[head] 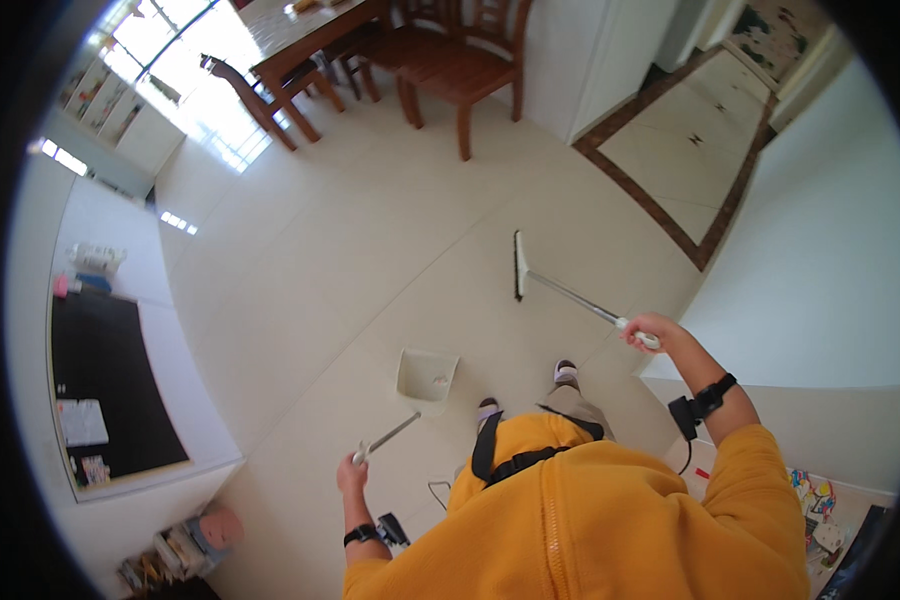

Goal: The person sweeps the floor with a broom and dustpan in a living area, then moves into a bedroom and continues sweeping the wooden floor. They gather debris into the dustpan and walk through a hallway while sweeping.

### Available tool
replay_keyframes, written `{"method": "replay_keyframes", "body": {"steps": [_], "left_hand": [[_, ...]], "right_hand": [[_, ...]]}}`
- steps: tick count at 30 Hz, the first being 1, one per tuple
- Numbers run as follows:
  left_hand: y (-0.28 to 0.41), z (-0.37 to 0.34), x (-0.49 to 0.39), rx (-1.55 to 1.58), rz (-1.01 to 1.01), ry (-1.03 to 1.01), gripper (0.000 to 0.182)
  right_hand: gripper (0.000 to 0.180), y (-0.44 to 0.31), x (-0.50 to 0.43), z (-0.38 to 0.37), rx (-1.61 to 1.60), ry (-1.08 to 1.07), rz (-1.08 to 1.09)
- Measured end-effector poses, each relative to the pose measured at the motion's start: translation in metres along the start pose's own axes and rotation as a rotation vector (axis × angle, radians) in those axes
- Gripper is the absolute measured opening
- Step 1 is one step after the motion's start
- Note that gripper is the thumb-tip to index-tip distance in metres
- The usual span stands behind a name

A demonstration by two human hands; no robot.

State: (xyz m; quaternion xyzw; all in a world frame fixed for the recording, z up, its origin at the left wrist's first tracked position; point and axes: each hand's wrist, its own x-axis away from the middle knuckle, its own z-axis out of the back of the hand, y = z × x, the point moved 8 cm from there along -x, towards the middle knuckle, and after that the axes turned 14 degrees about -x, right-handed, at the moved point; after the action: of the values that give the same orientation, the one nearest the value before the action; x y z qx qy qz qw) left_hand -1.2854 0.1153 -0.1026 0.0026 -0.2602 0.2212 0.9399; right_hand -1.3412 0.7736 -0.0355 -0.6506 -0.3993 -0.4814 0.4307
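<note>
My left hand [352, 474] grips the top of the handle of a long-handled dustpan [414, 379]. The pale pan hangs or rests low over the floor in front of my left foot, and a small bit of debris [440, 380] lies inside it. In my right hand [651, 333] is the white grip of a broom [579, 301] with a metal pole. Its white head [523, 264] has dark bristles and lies farther out, ahead and to the right of the pan. Broom head and dustpan are well apart.
Pale floor tiles [330, 262] stretch ahead. Wooden chairs [461, 75] and a dining table [307, 34] stand at the far side. A white wall [802, 255] rises on my right. On the left hangs a blackboard [112, 382], with stacked items [184, 544] on the floor below.
</note>
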Motion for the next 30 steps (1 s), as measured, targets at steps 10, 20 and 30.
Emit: {"method": "replay_keyframes", "body": {"steps": [10, 20, 30], "left_hand": [[0.076, 0.073, 0.031, -0.220, 0.473, 0.252, 0.076], [0.328, 0.120, -0.039, 1.215, 0.106, 0.167, 0.036], [0.758, 0.263, -0.126, 1.494, -0.240, -0.178, 0.030]], "right_hand": [[0.011, -0.100, 0.003, 0.101, -0.294, -0.206, -0.080], [0.008, -0.200, 0.036, 0.250, -0.489, -0.192, 0.079], [0.009, -0.296, 0.051, 0.428, -0.773, -0.154, 0.220]]}}
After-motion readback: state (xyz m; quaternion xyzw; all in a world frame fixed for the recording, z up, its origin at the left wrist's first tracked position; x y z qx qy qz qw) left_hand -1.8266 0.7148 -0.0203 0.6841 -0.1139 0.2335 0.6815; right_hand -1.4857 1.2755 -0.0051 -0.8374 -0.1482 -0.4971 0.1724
